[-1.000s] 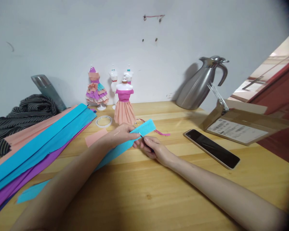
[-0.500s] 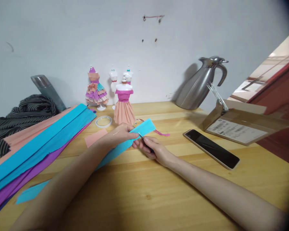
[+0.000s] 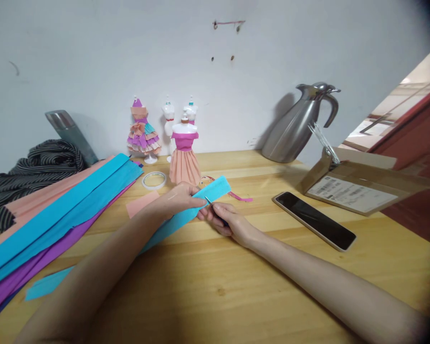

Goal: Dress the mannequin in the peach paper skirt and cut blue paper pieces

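Observation:
My left hand (image 3: 186, 197) is closed on a long strip of blue crepe paper (image 3: 217, 188), which passes under my left forearm and shows again at the lower left. In my right hand (image 3: 229, 220) is a pair of dark-handled scissors (image 3: 211, 205); the blades lie across the strip beside my left fingertips. Just behind the hands stands a small dress form (image 3: 184, 153) in a magenta top and a pleated peach skirt. A peach paper piece (image 3: 139, 204) and a roll of tape (image 3: 154, 180) lie near my left wrist.
Folded crepe paper (image 3: 75, 200) in several colours stretches along the left beside a striped cloth (image 3: 53, 162) and a bottle (image 3: 71, 134). More dress forms (image 3: 143, 129) stand by the wall. To the right are a phone (image 3: 314, 220), a cardboard box (image 3: 358, 184) and a steel jug (image 3: 294, 126).
Hands, scissors and blue strip keep almost the same place. The strip's end at the lower left has shifted very slightly.

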### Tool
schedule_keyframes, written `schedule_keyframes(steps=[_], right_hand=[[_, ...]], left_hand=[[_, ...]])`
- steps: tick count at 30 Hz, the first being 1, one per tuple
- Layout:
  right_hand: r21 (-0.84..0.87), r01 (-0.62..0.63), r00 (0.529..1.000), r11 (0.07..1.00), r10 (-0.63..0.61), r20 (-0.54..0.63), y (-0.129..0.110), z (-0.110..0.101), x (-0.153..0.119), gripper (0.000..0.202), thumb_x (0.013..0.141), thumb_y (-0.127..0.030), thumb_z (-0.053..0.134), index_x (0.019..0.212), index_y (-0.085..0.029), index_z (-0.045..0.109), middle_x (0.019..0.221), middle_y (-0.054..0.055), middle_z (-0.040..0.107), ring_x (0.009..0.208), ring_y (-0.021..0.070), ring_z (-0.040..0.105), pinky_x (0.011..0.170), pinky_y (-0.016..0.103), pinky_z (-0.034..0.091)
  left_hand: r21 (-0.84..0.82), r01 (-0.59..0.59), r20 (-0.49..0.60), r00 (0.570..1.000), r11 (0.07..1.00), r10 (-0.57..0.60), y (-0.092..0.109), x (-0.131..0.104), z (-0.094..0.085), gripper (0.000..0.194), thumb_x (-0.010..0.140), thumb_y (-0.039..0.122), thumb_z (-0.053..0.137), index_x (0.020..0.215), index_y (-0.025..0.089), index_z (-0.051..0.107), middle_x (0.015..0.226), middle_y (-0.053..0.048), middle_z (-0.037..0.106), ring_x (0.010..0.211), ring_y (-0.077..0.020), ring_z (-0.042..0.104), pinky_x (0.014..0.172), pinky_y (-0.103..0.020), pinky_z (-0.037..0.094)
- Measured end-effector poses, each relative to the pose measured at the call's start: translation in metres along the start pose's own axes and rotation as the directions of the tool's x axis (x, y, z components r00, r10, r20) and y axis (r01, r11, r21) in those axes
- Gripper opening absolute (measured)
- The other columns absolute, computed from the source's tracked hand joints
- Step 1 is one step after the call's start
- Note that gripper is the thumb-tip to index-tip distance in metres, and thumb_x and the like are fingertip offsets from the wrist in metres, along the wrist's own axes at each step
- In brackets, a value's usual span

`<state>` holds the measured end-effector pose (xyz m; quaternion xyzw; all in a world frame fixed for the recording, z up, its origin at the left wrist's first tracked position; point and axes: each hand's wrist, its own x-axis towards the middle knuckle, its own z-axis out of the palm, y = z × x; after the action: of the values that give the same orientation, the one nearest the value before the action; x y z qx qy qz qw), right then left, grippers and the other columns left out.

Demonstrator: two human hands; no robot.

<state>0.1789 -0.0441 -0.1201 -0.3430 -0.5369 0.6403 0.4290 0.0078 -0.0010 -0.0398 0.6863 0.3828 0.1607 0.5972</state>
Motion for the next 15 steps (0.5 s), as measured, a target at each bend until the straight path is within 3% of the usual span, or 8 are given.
schedule_keyframes(steps=[8, 15], right_hand=[[0.000, -0.013, 1.000, 1.000, 0.013, -0.012, 0.0011, 0.0002, 0.0005, 0.043, 0.083, -0.057, 0.050, 0.078, -0.015, 0.054, 0.048, -0.009, 0.030, 0.038, 0.0050, 0.016, 0.036, 0.021, 0.008], [0.027, -0.012, 1.000, 1.000, 0.012, -0.013, -0.0036, 0.0026, -0.0007, 0.041, 0.083, -0.056, 0.050, 0.075, -0.016, 0.052, 0.046, -0.010, 0.028, 0.038, 0.0050, 0.015, 0.036, 0.022, 0.008]], left_hand=[[-0.009, 0.081, -0.067, 0.994, 0.997, -0.081, 0.0023, 0.0025, 0.0076, 0.014, 0.068, 0.021, 0.060, 0.061, 0.011, 0.067, 0.058, -0.002, 0.067, 0.056, -0.0119, 0.062, 0.060, -0.022, 0.051], [0.001, 0.009, -0.055, 0.998, 1.000, -0.009, -0.0010, 0.0030, 0.0052, 0.014, 0.067, 0.023, 0.061, 0.065, 0.011, 0.068, 0.064, -0.004, 0.069, 0.061, -0.0130, 0.065, 0.061, -0.021, 0.052]])
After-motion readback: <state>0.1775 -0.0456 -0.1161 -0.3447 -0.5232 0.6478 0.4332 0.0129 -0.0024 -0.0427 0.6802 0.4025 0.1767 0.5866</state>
